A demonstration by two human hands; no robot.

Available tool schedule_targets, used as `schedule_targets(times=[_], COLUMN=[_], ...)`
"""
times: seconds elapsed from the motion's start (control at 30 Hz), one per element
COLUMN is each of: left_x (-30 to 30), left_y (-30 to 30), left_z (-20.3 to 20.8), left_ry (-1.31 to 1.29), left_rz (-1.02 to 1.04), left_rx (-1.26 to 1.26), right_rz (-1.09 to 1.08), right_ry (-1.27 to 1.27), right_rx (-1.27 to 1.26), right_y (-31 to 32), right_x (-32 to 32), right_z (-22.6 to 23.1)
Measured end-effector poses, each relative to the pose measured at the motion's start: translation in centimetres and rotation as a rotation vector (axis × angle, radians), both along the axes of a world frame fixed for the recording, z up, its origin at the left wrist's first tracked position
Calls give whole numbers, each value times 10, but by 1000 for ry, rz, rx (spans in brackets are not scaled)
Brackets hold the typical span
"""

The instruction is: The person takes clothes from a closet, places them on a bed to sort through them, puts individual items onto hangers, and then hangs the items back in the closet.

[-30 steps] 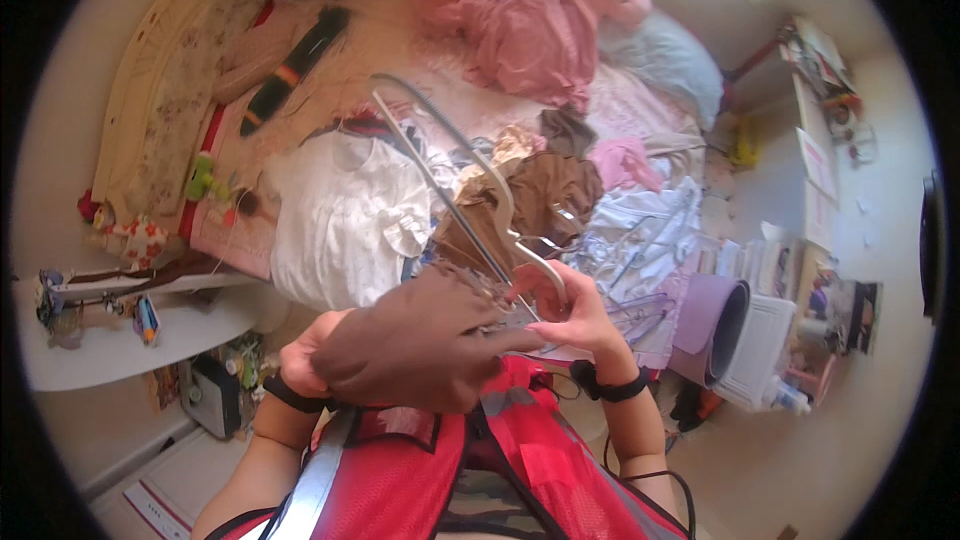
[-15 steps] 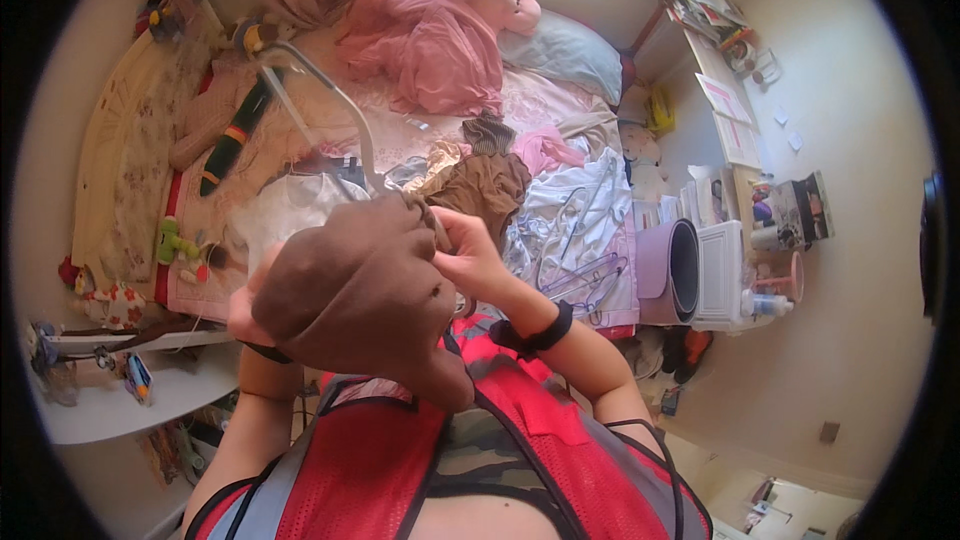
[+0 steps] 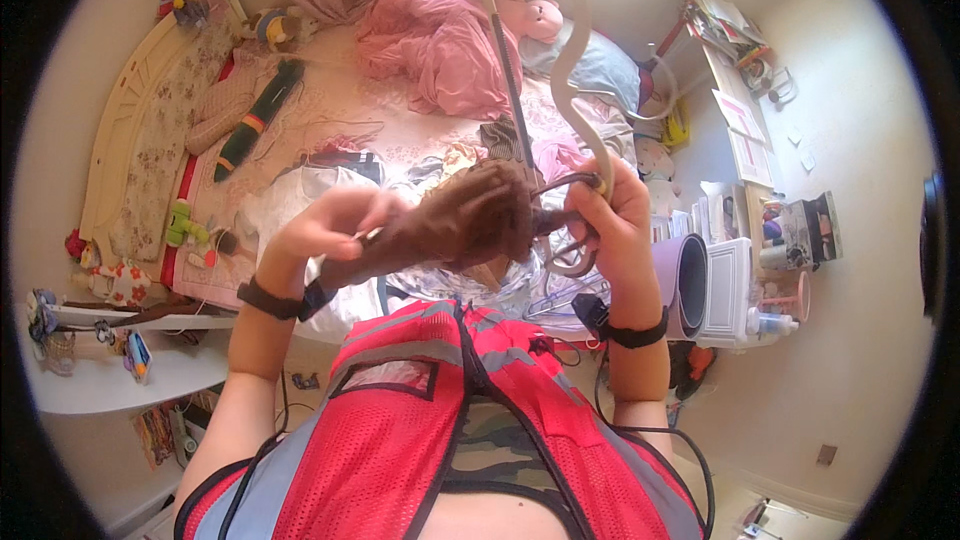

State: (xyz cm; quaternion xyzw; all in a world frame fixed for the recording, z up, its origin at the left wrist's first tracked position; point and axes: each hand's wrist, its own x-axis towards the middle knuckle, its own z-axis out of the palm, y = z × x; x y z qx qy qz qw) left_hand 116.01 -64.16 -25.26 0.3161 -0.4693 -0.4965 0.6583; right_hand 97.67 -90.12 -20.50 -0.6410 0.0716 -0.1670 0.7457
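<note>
A brown garment (image 3: 450,225) is stretched sideways in front of my chest, its cloth bunched and twisted. At its left end my left hand (image 3: 335,228) closes its fingers on the cloth. My right hand (image 3: 618,215) grips a pale clothes hanger (image 3: 562,80) near its lower end, beside the garment's gathered right edge. A dark cord or strap runs from that edge to the right fingers. The hanger reaches up and away from me over the bed, and its pale hook (image 3: 660,90) sticks out to the right.
Below my hands is a bed (image 3: 330,120) with a white garment (image 3: 300,205), more crumpled clothes and loose hangers. A pink blanket (image 3: 425,40) and a pillow (image 3: 600,70) lie at the far end. On the left is a white shelf (image 3: 140,380); on the right, a purple bin (image 3: 682,285).
My right hand has moved right and up, swinging the hanger to the right. The garment has turned from hanging toward me to stretching sideways, and my left hand shows more fully.
</note>
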Motion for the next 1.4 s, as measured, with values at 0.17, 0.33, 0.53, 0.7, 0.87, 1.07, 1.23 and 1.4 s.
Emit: schedule_targets(times=[0.17, 0.33, 0.53, 0.7, 0.87, 1.07, 1.23, 1.4], left_x=[-13, -60, -76, -75, -52, -26, -22, -14], left_y=[-49, -91, -110, -111, -93, -67, -63, -62], left_z=[-4, -3, -20, -26, -3, 26, 31, 28], left_ry=[-587, -719, -791, -720, -603, -340, -71, 158], left_rz=[244, 453, 513, 559, 637, 811, 853, 807], left_rx=[227, 130, 30, 159, 325, 109, 72, 81], right_rz=[76, 47, -30, 4, 5, -16, -54, -26], right_ry=[66, 81, 75, 101, 163, 192, 239, 249], right_rx=[-136, -184, -151, -173, -235, -260, -398, -262], right_y=[-1, 1, -7, -14, -23, -31, -39, -43], right_x=[-5, -4, -15, -24, -28, -23, -21, -28], right_z=[13, 16, 25, 29, 22, -2, -13, -12])
